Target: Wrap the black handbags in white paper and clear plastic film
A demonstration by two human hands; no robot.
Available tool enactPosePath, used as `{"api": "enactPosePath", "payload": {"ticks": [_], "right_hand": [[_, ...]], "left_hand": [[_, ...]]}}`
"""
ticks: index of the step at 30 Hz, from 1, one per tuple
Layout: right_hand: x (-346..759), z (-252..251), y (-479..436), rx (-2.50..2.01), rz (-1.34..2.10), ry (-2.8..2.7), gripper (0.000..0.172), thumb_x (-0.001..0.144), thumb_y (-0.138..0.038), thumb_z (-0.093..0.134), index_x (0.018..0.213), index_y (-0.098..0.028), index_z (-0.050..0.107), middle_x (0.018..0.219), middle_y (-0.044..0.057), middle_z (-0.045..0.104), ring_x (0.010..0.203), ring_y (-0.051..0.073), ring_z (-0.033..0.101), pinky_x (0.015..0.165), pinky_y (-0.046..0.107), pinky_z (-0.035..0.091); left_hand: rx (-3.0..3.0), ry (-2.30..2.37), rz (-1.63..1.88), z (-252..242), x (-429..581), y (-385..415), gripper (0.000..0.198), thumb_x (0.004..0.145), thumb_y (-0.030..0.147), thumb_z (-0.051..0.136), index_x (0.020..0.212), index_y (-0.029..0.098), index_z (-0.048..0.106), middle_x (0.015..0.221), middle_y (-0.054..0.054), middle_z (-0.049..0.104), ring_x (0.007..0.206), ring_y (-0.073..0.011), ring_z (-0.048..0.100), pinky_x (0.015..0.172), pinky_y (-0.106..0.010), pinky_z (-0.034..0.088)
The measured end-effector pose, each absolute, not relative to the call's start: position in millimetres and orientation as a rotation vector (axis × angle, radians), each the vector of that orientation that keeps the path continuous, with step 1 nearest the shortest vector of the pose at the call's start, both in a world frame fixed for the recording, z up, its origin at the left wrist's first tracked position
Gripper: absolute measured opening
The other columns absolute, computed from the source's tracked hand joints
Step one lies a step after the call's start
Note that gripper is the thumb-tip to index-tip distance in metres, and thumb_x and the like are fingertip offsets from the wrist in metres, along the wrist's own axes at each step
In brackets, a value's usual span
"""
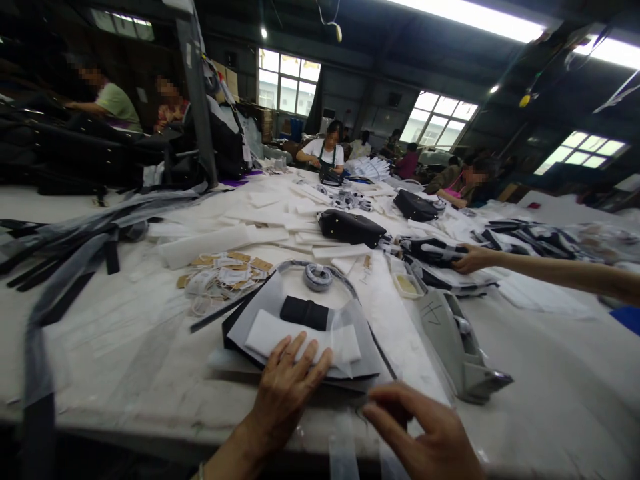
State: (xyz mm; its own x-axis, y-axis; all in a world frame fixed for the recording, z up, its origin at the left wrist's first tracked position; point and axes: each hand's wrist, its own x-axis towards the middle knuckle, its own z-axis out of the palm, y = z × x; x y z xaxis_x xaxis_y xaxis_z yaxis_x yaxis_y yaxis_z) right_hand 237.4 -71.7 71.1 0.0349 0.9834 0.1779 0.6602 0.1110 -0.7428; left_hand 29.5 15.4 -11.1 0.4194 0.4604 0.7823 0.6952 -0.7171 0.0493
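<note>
My left hand [286,387] lies flat, fingers spread, on a white foam sheet [280,333] that covers a black bag [305,313] wrapped in grey translucent paper. My right hand [425,433] hovers at the table's near edge, fingers curled in a pinch near a clear plastic strip [345,447]. What the pinch holds, if anything, is too small to name. A grey coiled strap [318,276] rests just beyond the bag.
A co-worker's arm [545,270] reaches in from the right onto a wrapped black bag [430,252]. Paper tags [225,273], white foam sheets [210,243], black bags [353,228] and a grey tape dispenser [463,347] lie about. Several people work at the far end.
</note>
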Motion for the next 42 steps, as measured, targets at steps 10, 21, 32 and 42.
{"api": "enactPosePath", "payload": {"ticks": [10,21,32,42], "right_hand": [[224.6,60.1,-10.6,-1.307,-0.097,-2.172,0.015,0.086,-0.022,0.071,0.100,-0.025,0.069,0.114,0.006,0.072,0.119,0.030,0.061,0.114,0.065,0.030],[232.8,67.6,-19.5,-0.991,-0.298,-2.346,0.029,0.094,-0.006,0.048,0.114,-0.016,0.067,0.108,0.010,0.075,0.111,0.021,0.068,0.110,0.046,0.047],[253.0,41.1,-70.3,-0.886,-0.292,-2.424,0.032,0.090,-0.008,0.056,0.121,-0.014,0.065,0.111,0.010,0.075,0.120,0.025,0.062,0.112,0.048,0.044],[246.8,1.0,-84.2,-0.948,-0.405,-2.388,0.029,0.098,-0.013,0.043,0.105,-0.020,0.070,0.110,0.004,0.076,0.114,0.018,0.065,0.113,0.038,0.042]], "left_hand": [[-2.412,-1.028,-1.203,-9.3,28.3,14.7,0.033,0.103,0.020,0.040,0.127,0.024,0.062,0.122,-0.004,0.068,0.126,-0.0211,0.055,0.116,-0.040,0.030],[-2.460,-1.043,-1.088,-11.4,26.6,13.8,0.041,0.103,0.026,0.040,0.141,0.036,0.052,0.124,-0.002,0.066,0.126,-0.0250,0.054,0.116,-0.045,0.030],[-2.516,-0.956,-1.029,-10.7,20.5,13.3,0.040,0.102,0.030,0.040,0.139,0.036,0.053,0.145,0.000,0.054,0.137,-0.0267,0.043,0.116,-0.048,0.028],[-2.558,-0.898,-0.994,-10.1,16.7,13.8,0.044,0.102,0.031,0.041,0.144,0.041,0.045,0.144,0.004,0.054,0.137,-0.0285,0.042,0.116,-0.049,0.027]]}}
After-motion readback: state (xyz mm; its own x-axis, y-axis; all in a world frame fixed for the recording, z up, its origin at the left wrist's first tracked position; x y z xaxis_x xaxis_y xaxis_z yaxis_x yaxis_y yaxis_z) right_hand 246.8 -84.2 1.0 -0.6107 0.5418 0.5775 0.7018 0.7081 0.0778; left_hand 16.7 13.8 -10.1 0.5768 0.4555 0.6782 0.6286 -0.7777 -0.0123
